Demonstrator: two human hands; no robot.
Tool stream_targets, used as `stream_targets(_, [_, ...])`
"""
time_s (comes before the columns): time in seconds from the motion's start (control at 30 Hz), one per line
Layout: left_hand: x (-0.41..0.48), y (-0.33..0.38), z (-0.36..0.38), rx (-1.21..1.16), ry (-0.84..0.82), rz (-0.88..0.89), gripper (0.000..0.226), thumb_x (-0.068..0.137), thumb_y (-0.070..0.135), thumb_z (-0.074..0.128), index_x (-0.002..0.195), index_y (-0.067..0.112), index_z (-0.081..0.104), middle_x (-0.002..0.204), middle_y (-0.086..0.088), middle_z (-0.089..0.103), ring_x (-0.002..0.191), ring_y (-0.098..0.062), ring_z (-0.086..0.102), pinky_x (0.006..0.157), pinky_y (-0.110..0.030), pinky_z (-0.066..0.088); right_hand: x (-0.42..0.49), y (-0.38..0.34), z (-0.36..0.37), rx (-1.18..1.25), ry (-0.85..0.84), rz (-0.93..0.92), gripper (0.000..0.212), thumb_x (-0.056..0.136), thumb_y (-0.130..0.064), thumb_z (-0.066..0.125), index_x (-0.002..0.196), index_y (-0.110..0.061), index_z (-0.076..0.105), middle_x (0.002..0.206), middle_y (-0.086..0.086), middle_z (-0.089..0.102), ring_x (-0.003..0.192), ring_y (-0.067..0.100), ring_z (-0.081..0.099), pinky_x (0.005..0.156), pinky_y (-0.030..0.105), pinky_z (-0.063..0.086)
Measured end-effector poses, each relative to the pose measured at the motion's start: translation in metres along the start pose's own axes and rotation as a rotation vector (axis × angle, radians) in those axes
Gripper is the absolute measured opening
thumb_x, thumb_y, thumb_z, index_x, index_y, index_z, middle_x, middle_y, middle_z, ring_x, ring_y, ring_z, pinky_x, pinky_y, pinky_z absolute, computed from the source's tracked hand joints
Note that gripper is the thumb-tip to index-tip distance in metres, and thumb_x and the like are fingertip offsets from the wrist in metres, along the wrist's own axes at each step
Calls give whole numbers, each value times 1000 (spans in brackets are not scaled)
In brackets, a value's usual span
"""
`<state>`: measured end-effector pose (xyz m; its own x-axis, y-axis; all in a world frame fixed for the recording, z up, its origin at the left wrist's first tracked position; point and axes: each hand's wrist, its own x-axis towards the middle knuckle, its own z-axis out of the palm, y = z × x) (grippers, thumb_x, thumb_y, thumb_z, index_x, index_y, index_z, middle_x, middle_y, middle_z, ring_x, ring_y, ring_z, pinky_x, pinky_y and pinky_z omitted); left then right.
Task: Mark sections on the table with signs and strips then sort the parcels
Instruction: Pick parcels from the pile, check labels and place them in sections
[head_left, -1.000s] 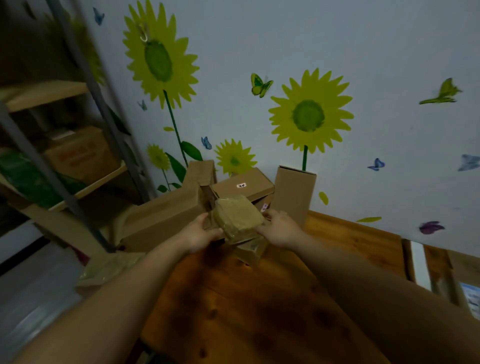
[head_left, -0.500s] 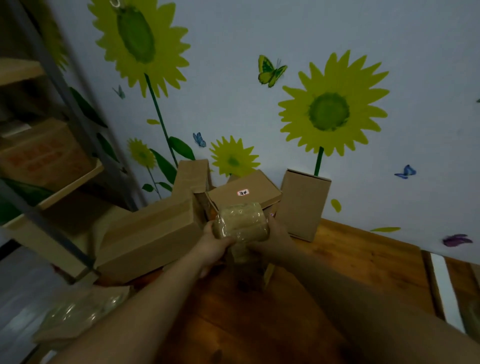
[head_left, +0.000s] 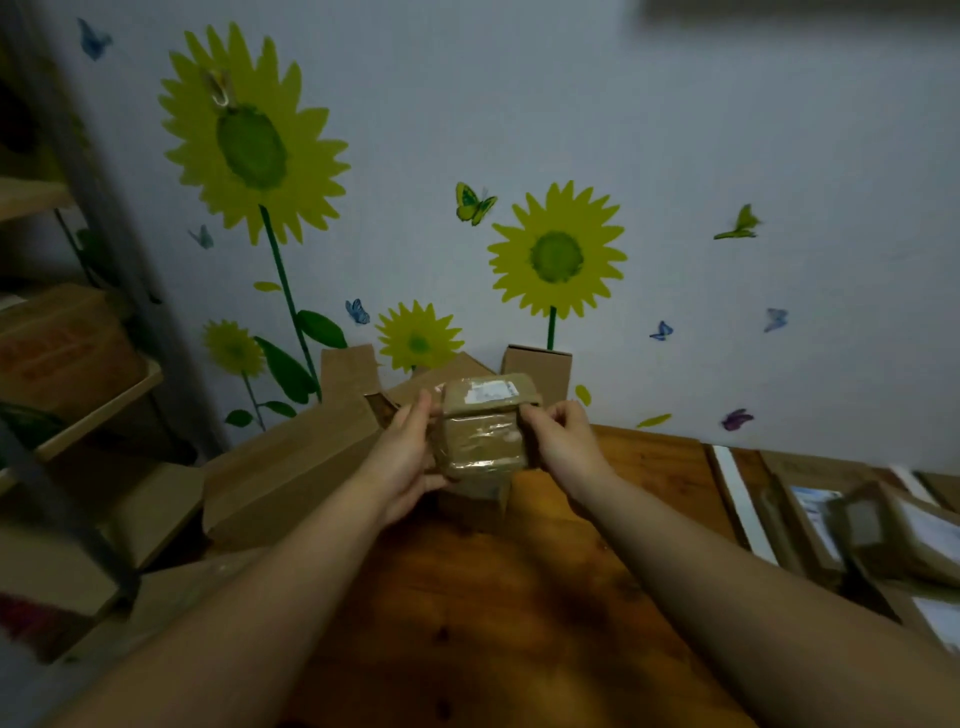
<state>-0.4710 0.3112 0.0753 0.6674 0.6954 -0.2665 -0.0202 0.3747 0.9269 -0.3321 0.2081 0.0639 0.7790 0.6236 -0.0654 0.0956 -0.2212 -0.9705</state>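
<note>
- Parcel (head_left: 483, 434) – a small brown packet wrapped in glossy clear tape, with a white label on its upper face – is held between both hands, lifted clear of the tabletop (head_left: 493, 613).
- Left hand (head_left: 408, 457) grips the parcel's left side, with the fingers up along that side and the thumb towards its lower edge.
- Right hand (head_left: 561, 444) grips the opposite side, with the fingers curled over the parcel's right edge.
- Just below the hands, a second small brown parcel (head_left: 470, 501) rests on the wooden tabletop, partly hidden by the one being held.
- Left of the left hand lies a long cardboard box (head_left: 291, 467); its near end reaches the tabletop's left edge.
- Beyond the hands, more cardboard boxes stand against the wall, one of them an upright box (head_left: 540, 364) just behind the right hand.
- Well to the right of the right hand, a white strip (head_left: 737, 499) lies on the tabletop. Past it are blurred flat parcels (head_left: 883, 530) with pale labels.
- Far left of the left hand stands a shelf rack (head_left: 93, 400) holding cartons.
- Sunflower stickers (head_left: 249, 145) and butterfly stickers cover the wall behind.
</note>
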Motion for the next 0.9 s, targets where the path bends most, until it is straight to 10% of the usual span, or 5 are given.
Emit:
stream_targets(0.17, [-32, -5, 12, 168, 12, 78, 8, 90, 15, 60, 88, 17, 52, 97, -11, 58, 82, -23, 60, 65, -35, 50, -63, -7, -28, 182, -8, 78, 33, 94, -39, 54, 107, -9, 51, 101, 7, 61, 89, 20, 60, 75, 41, 55])
stream_targets(0.37, [-68, -25, 52, 238, -192, 215, 87, 78, -21, 55, 147, 18, 18, 134, -1, 45, 110, -14, 51, 72, -20, 49, -109, -9, -83, 94, 72, -69, 30, 82, 5, 63, 88, -17, 43, 101, 7, 66, 92, 22, 68, 72, 36, 59])
stream_targets(0.7, [-127, -70, 178, 227, -496, 200, 71, 84, -14, 57, 136, 26, 32, 117, 5, 61, 108, -19, 61, 99, -44, 47, -197, 17, -211, 64, 268, -81, 38, 79, 7, 64, 90, -20, 40, 105, 12, 66, 90, 23, 69, 68, 37, 60])
stream_targets(0.9, [-195, -121, 292, 340, -597, 97, 61, 87, -7, 55, 138, 15, 29, 103, 3, 65, 81, -14, 63, 65, -32, 53, -280, 54, -334, 125, 370, -51, 64, 79, -4, 70, 125, -29, 33, 107, -3, 54, 94, 16, 62, 72, 31, 58])
